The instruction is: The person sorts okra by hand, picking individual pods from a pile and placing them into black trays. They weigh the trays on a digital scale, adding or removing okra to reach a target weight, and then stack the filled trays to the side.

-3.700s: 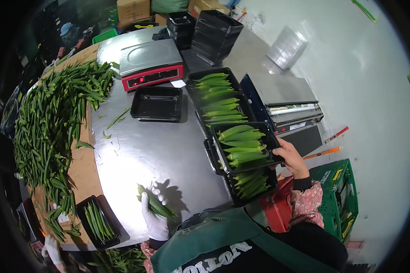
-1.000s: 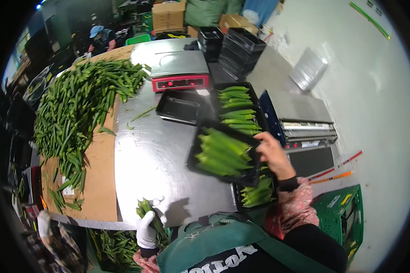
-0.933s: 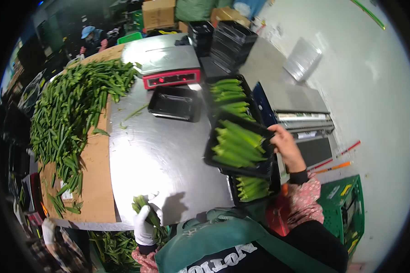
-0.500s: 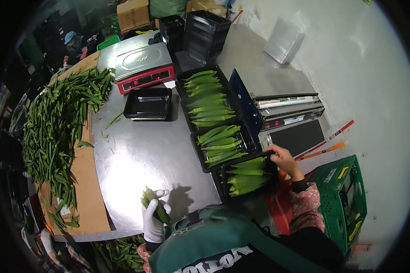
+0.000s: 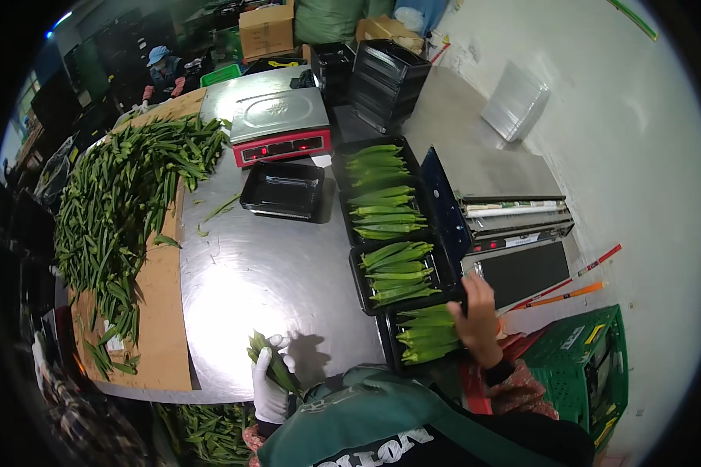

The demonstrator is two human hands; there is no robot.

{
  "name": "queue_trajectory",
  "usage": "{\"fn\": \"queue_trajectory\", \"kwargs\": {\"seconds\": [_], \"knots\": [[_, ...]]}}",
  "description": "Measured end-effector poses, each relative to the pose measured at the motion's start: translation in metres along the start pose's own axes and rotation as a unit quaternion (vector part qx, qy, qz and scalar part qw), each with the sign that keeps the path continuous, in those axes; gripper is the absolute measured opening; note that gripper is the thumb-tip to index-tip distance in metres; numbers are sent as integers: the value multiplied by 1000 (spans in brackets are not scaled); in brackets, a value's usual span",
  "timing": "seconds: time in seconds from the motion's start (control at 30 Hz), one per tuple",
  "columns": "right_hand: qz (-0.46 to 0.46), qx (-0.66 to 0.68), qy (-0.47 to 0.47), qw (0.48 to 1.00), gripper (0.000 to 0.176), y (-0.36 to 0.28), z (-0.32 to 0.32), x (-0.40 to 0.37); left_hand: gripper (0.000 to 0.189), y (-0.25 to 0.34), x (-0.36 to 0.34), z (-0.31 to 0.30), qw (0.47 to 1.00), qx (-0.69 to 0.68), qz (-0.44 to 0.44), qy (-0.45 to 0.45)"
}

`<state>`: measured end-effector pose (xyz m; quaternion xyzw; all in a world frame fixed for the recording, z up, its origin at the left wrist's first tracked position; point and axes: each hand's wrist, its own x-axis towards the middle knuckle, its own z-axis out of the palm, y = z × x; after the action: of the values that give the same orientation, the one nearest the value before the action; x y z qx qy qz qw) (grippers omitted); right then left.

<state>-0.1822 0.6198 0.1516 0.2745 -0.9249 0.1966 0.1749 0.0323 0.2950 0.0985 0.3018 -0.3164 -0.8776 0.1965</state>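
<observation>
The gloved left hand (image 5: 271,385) is closed around a small bunch of okra (image 5: 266,356) at the near edge of the steel surface (image 5: 265,265), while the bare right hand (image 5: 475,315) lies over the right rim of the nearest okra-filled black tray (image 5: 384,340), whether gripping I cannot tell.

I count four okra-filled trays (image 5: 357,276) stacked down the centre right, one empty tray (image 5: 282,189) left of them, one red scale (image 5: 280,124), two tray stacks (image 5: 389,74) up top, and one green crate (image 5: 592,366) lower right.
</observation>
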Motion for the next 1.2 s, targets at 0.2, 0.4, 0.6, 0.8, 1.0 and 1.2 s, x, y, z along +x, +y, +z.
{"fn": "queue_trajectory", "kwargs": {"seconds": [0.2, 0.4, 0.6, 0.8, 1.0, 1.2], "knots": [[-51, -67, -76, 994, 54, -23, 29, -19, 32, 3, 5, 9, 998, -59, -9, 22], [-39, 4, -66, 997, 47, -23, 18, 11, 31, 2, 10, 0, 998, -56, -22, 16], [-128, 188, -49, 973, 8, -87, 42, 110, 29, 5, 24, -10, 993, -110, -37, 7], [-301, 115, -97, 942, 14, -165, 147, 210, 30, 20, 45, -27, 992, -120, -9, -23], [-302, 2, -160, 940, 14, -172, 273, 254, 32, 35, 60, -53, 985, -174, -2, 19], [-157, 152, -290, 932, 19, -162, 274, 281, 34, 33, 80, -82, 981, -190, -9, 41]]}}
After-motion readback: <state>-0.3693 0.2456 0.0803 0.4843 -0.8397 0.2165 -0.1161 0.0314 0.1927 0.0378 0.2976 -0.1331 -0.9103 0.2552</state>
